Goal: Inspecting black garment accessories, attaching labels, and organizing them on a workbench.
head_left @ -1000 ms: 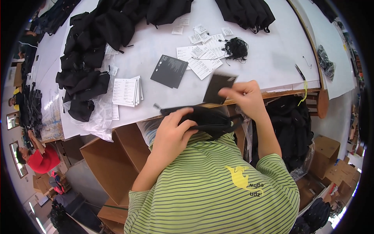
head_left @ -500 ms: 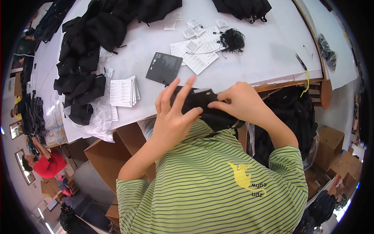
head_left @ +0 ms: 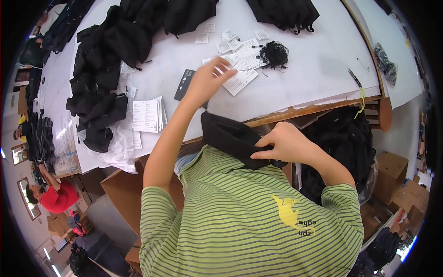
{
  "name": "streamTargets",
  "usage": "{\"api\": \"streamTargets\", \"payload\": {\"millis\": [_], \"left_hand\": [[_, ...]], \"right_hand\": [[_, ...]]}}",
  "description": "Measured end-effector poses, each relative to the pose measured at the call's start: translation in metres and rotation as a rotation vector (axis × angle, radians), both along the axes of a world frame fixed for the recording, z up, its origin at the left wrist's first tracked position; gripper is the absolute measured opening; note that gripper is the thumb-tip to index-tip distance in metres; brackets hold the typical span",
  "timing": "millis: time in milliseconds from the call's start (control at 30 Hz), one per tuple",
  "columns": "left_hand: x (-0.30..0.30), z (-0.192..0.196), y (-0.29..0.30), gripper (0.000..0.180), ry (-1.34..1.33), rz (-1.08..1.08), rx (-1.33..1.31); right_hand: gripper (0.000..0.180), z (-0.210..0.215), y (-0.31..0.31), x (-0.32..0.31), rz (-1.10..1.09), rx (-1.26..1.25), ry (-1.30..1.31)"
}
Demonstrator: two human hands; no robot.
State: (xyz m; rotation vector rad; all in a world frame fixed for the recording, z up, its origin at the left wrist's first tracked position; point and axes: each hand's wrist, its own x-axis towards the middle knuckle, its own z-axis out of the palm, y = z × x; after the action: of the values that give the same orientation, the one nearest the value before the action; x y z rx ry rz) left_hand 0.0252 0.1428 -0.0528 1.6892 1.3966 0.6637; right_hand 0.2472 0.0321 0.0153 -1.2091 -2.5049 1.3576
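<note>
At table edge (head_left: 295, 108) | right hand (head_left: 286, 143) grips black pouch (head_left: 230, 138) | left hand (head_left: 207, 81) spread wide over paper tags (head_left: 240, 81)

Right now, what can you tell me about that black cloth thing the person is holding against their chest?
The black cloth piece looks like soft, matte fabric, folded or bunched into a thick band. It lies slanted across the front of the striped shirt, at the edge of the white table. The right hand pinches its lower end with curled fingers. The left hand is off it, reaching over the paper tags.
</note>
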Motion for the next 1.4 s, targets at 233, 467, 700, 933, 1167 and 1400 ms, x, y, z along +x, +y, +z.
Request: {"api": "streamTargets", "payload": {"millis": [233,467,700,933,1167,1400], "left_hand": [[-0.002,-0.036,0.051,0.033,0.261,0.053,0.189],[-0.023,0.071,-0.024,0.019,-0.081,-0.402,0.244],[-0.042,0.02,-0.08,0.066,-0.481,0.489,0.273],[-0.029,0.009,-0.118,0.052,-1.31,0.514,-0.415],[-0.039,0.012,-0.114,0.047,-1.278,0.579,-0.346],[-0.036,0.027,-0.127,0.043,-1.03,0.241,-0.515]], "right_hand": [[0.026,0.018,0.0,0.009,-0.051,0.229,-0.065],[0.018,0.018,0.016,0.0,-0.104,0.492,-0.046],[0.016,0.015,0.03,-0.032,-0.113,0.646,0.006],[0.013,0.005,0.021,-0.072,-0.275,0.707,0.374],[0.037,-0.035,0.009,-0.077,-0.679,-0.171,0.858],[0.03,-0.017,0.049,-0.087,-0.685,-0.129,1.099]]}}
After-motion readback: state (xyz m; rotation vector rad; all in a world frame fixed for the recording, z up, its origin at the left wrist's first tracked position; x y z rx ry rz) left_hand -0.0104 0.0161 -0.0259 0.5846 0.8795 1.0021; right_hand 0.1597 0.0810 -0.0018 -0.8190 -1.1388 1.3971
